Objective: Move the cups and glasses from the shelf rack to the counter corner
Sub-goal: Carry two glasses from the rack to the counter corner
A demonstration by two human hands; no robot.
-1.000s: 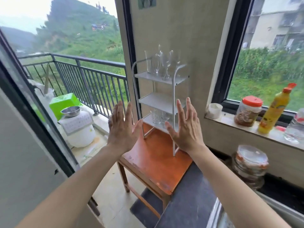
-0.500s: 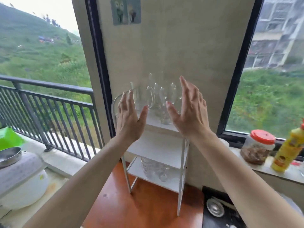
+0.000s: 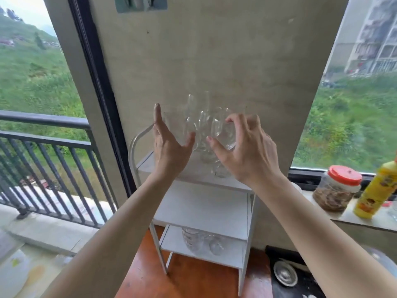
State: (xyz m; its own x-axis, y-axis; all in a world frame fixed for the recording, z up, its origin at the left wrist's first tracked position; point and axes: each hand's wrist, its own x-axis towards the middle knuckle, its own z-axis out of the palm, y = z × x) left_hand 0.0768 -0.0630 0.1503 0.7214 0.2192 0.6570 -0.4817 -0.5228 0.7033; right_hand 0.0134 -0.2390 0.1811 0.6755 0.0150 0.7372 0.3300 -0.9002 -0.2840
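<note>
1. Change since the earlier frames: both hands have advanced from an open-palmed hover in front of the shelf rack [image 3: 193,203] to the glassware on its top shelf. The view has closed in on the top tier over the same interval.
2. Right hand [image 3: 247,151]: fingers curled around the bowl of a stemmed glass [image 3: 223,136], thumb on the near side. The grip appears to be closing on the glass; full contact cannot be confirmed, because the glass is transparent.
3. Left hand [image 3: 169,145]: grip released, fingers spread, palm facing a clear mug-like glass [image 3: 178,127] at the left of the top shelf. It is just beside that glass and does not yet grasp it.
4. Task status: no item has left the rack. The top-shelf cluster [image 3: 202,125] stands upright and closely packed; more tumblers [image 3: 199,241] remain on the bottom shelf. The middle shelf holds nothing visible.
5. Judgement: the first lift is about to begin.
6. Obstructions: neighbouring glasses stand touching or nearly touching, so a sideways pull may knock them. The rack's curved side rail [image 3: 137,138] limits exit to the left.
7. Surroundings: the rack stands on a wooden tabletop [image 3: 193,282]. A red-lidded jar [image 3: 337,188] and a yellow bottle [image 3: 378,188] occupy the window ledge [image 3: 348,220] on the right, well apart from the rack.
</note>
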